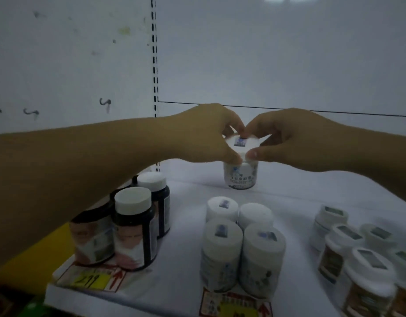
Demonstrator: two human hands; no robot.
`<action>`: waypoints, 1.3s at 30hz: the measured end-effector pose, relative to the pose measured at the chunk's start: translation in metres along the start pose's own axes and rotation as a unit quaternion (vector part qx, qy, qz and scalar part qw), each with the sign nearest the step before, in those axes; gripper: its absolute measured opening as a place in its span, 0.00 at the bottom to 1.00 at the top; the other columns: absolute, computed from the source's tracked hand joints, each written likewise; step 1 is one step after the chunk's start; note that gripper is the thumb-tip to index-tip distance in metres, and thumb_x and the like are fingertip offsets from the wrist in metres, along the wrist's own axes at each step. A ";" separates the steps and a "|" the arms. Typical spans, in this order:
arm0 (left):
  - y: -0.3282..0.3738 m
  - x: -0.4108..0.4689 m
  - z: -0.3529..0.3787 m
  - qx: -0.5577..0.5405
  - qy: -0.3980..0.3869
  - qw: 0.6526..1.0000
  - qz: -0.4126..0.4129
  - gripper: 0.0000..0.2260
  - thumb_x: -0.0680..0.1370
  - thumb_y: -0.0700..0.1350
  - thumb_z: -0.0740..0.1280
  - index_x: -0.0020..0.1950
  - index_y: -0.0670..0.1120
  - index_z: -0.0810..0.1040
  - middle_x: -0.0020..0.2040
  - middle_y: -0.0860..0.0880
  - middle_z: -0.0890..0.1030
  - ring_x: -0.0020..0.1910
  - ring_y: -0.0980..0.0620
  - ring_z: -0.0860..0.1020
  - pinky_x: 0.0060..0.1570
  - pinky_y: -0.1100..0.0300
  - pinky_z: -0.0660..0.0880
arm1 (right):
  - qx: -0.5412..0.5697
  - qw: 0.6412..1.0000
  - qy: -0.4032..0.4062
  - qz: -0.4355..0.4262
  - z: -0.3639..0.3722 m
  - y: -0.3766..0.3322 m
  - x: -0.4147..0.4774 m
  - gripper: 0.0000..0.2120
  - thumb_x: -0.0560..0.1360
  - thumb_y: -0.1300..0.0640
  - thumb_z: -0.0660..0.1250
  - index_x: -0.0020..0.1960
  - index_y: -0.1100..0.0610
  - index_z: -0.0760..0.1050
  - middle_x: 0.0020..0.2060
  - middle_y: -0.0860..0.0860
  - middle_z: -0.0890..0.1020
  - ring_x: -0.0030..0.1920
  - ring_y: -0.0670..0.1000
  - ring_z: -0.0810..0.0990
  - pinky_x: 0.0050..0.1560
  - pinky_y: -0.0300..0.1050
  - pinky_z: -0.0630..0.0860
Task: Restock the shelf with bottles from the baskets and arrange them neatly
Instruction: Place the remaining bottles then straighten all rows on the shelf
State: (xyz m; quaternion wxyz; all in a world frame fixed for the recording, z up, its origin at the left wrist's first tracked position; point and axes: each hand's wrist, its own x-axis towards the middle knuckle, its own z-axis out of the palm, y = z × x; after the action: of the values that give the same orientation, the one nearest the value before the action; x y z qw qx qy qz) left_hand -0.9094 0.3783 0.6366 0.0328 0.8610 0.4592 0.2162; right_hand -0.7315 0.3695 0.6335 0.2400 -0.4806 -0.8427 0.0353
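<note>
A white bottle (pixel 241 176) with a blue-printed label stands upright near the back of the white shelf (pixel 183 225). My left hand (pixel 206 131) and my right hand (pixel 286 136) both pinch its white cap from either side, fingertips meeting over the top. In front of it stands a tight group of several matching white bottles (pixel 241 245). At the left are dark bottles (pixel 133 232) with white caps. At the right edge several white-capped bottles with brown labels (pixel 357 259) are grouped.
The white back panel (pixel 266 53) rises behind the shelf, with a slotted upright (pixel 154 65) at its left. Price tags (pixel 92 279) line the shelf's front edge. Bare shelf surface lies between the held bottle and the front groups. No basket is in view.
</note>
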 end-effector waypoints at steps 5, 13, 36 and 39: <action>-0.025 0.041 0.014 -0.021 -0.114 0.993 -0.027 0.23 0.70 0.44 0.73 0.65 0.48 0.73 0.58 0.46 0.80 0.39 0.53 0.82 0.38 0.62 0.82 | 0.027 0.997 0.013 0.075 0.029 0.020 0.029 0.11 0.67 0.50 0.74 0.48 0.49 0.80 0.48 0.48 0.85 0.44 0.46 0.82 0.51 0.47 0.79; -0.047 0.057 0.053 -0.042 -0.288 0.955 -0.060 0.19 0.76 0.41 0.68 0.66 0.45 0.73 0.63 0.44 0.77 0.45 0.52 0.83 0.49 0.59 0.81 | 0.179 0.968 -0.076 0.159 0.077 0.049 0.031 0.10 0.65 0.55 0.77 0.45 0.55 0.81 0.38 0.50 0.83 0.39 0.47 0.83 0.40 0.37 0.82; 0.090 0.067 0.054 0.173 -0.096 0.979 0.038 0.29 0.79 0.62 0.47 0.77 0.50 0.49 0.79 0.47 0.46 0.77 0.48 0.44 0.75 0.43 0.44 | -0.288 0.938 -0.039 0.190 -0.036 0.097 -0.122 0.35 0.76 0.36 0.54 0.76 0.52 0.51 0.78 0.54 0.48 0.77 0.53 0.43 0.75 0.55 0.45; 0.150 0.048 0.063 0.160 -0.084 0.981 0.072 0.30 0.79 0.63 0.47 0.77 0.50 0.49 0.79 0.48 0.47 0.77 0.49 0.44 0.75 0.45 0.44 | -0.290 0.936 -0.029 0.199 -0.059 0.097 -0.184 0.35 0.76 0.36 0.54 0.76 0.51 0.50 0.78 0.54 0.48 0.77 0.52 0.43 0.75 0.55 0.46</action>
State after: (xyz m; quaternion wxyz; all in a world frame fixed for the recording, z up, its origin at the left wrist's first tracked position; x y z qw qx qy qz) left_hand -0.7440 0.3393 0.6347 -0.0828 0.9011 0.4202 0.0680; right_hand -0.5513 0.2596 0.5891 0.0538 -0.6860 -0.7101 -0.1492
